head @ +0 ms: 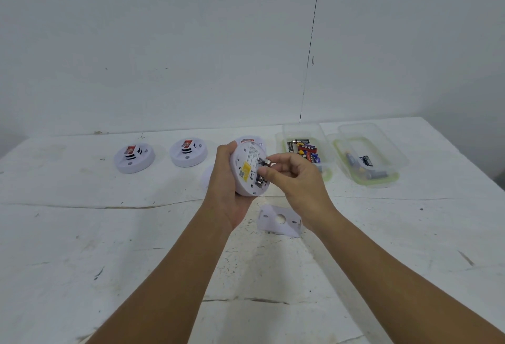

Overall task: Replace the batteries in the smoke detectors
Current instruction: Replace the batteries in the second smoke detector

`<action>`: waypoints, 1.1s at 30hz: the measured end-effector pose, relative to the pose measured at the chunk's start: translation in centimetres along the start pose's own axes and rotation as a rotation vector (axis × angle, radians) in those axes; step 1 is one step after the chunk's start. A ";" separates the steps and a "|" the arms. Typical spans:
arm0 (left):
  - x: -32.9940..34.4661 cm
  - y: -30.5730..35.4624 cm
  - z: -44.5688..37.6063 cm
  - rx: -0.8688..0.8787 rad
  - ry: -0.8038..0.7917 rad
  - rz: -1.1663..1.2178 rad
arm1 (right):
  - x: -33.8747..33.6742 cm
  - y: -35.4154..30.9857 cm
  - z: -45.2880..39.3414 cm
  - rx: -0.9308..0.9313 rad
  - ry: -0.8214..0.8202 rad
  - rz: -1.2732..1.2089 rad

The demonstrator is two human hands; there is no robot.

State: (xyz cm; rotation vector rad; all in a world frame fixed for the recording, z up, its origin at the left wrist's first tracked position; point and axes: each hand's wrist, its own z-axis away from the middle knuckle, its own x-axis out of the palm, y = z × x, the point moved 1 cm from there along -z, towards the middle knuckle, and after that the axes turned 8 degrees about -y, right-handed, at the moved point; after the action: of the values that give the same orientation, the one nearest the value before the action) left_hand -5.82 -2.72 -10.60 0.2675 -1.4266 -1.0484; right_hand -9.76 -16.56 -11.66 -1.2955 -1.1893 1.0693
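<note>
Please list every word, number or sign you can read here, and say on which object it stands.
None can be read.
Held smoke detector: white printed label and yellow sticker, too small.
Two detectors on the table: red stickers, blurred.
Batteries in the tub: brand print blurred.

White smoke detector [250, 170] with a yellow label; two more white detectors [134, 158] [188, 153] with red stickers and black slots. Clear containers [306, 149] [369, 156] with pale green rims. White plate [280, 220] on scuffed white surface [82, 234].
</note>
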 end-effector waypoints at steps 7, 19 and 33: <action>-0.2 -0.4 -0.1 -0.008 0.018 0.016 | -0.1 -0.2 0.3 -0.009 -0.064 -0.042; -0.2 -0.6 -0.7 -0.015 -0.004 -0.010 | -0.2 -0.2 0.3 -0.023 -0.014 0.037; -0.5 -0.7 -0.9 -0.035 -0.058 -0.012 | -0.4 0.1 0.8 0.018 0.038 -0.015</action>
State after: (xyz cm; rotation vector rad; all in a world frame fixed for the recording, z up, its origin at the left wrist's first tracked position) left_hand -5.17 -3.10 -11.61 0.2217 -1.4588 -1.0977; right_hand -10.56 -16.90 -11.80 -1.2858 -1.1570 1.0376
